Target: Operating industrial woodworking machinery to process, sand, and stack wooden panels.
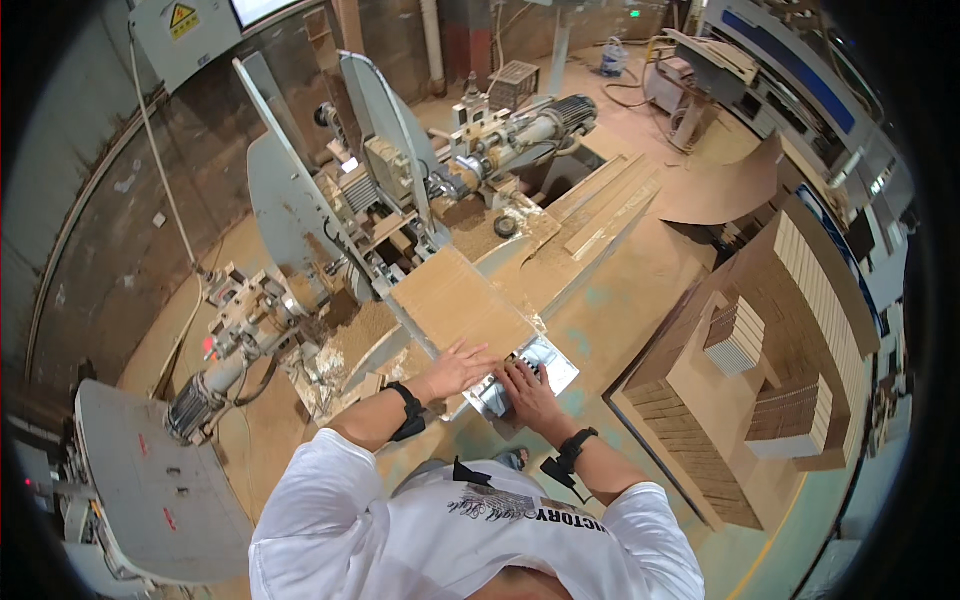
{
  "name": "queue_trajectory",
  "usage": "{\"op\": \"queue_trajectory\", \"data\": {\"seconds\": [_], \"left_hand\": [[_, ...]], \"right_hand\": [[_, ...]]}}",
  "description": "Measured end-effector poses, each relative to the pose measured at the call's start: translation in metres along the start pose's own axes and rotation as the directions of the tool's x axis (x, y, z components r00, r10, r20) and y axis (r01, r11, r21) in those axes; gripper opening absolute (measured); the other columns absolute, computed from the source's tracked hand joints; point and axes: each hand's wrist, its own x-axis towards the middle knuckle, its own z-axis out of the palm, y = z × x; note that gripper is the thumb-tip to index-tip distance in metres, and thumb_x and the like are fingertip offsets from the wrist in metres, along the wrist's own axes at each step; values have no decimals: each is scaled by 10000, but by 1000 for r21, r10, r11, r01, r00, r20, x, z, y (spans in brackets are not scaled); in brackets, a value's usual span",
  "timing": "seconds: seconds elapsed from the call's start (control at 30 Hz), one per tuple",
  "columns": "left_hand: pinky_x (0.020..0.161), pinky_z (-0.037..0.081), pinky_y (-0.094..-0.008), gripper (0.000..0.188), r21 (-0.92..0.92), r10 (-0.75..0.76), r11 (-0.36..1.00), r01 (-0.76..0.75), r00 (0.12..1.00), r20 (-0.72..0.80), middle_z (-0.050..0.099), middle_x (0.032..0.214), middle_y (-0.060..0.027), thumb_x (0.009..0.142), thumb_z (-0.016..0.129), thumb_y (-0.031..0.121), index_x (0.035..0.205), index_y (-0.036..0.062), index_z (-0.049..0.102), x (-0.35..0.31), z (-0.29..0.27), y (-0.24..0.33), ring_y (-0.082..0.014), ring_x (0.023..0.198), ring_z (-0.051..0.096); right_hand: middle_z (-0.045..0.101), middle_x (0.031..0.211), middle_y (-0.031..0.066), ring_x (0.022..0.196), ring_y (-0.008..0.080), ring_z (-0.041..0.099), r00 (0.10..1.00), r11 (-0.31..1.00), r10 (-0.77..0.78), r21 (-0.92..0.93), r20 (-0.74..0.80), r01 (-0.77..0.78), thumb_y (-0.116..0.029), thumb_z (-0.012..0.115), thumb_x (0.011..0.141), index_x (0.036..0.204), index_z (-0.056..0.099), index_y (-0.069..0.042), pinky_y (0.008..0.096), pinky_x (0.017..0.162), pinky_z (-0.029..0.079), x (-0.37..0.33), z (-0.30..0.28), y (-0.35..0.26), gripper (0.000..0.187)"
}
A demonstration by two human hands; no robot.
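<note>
My left hand (462,369) lies flat with its fingers stretched out, at the near edge of a brown rectangular board (463,302). The board rests on the machine bed between two upright grey guard plates. Just to the right, my right hand (530,394) reaches over a shiny metal plate (548,362) at the near end of the bed. Its fingers are apart and touch a dark ridged part on that plate. Their tips are partly hidden, and I see no separate piece held in them. Both wrists wear black straps.
Motors (565,122) with sawdust around them flank the bed. At right, a pallet carries stacked brown boards (700,440) and smaller piles (735,337). A grey curved panel (160,480) stands at lower left. Long strips (612,215) lie beyond the bed.
</note>
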Motion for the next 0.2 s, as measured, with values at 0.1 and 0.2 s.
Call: {"op": "queue_trajectory", "data": {"seconds": [0.1,0.2], "left_hand": [[1015,209,-507,346,-24,-14,1000,14,1000,12,399,1320,32,870,453,288,1201,196,491,2,3,-2,-200,1256,314],[1029,197,-502,404,9,6,1000,-6,1000,-17,359,1343,66,850,486,302,1245,224,447,2,11,-5,-173,1275,278]], "right_hand": [[388,1276,80,1215,258,325,988,994,-89,-48,126,95,-202,488,778,1280,371,-130,586,984,200,-13,-1,26,520],[396,1263,74,1226,295,304,971,980,-56,-171,234,98,-231,531,753,1244,418,-175,645,973,155,-41,9,38,507]]}}
